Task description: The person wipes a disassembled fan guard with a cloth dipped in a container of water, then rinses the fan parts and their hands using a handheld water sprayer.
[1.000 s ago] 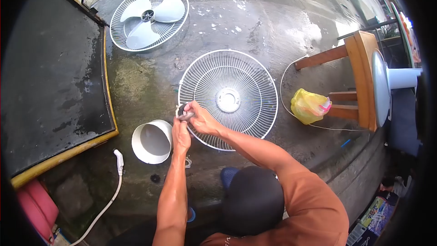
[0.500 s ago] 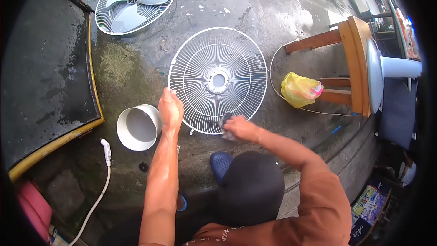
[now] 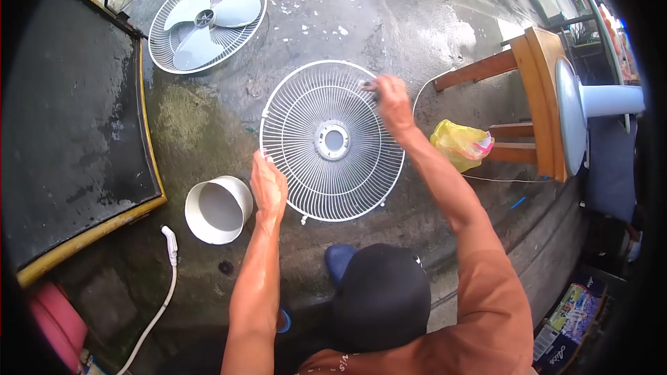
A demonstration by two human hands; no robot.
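A round white wire fan grille [image 3: 333, 184] lies on the wet concrete in front of me. My left hand [image 3: 269, 184] is closed around its lower left rim. At the grille's upper right edge, my right hand [image 3: 394, 103] is closed on a small dark, partly greyish cloth-like piece [image 3: 372, 88], mostly hidden by the fingers. A white bucket [image 3: 219, 210] of greyish water stands just left of my left hand. Farther off at the upper left, a second grille [image 3: 165, 45] holds a three-blade fan [image 3: 235, 7].
A wooden stool [image 3: 545, 104] lies on its side at the right, beside a fan base [image 3: 571, 118]. Near it sit a yellow plastic bag [image 3: 458, 146] and a thin cord. A black panel [image 3: 76, 118] and a white spray hose [image 3: 171, 264] are at the left.
My right hand has moved from between the hands, past the grille's lower edge, to its upper right edge with the dark piece. My left hand has taken hold of the rim.
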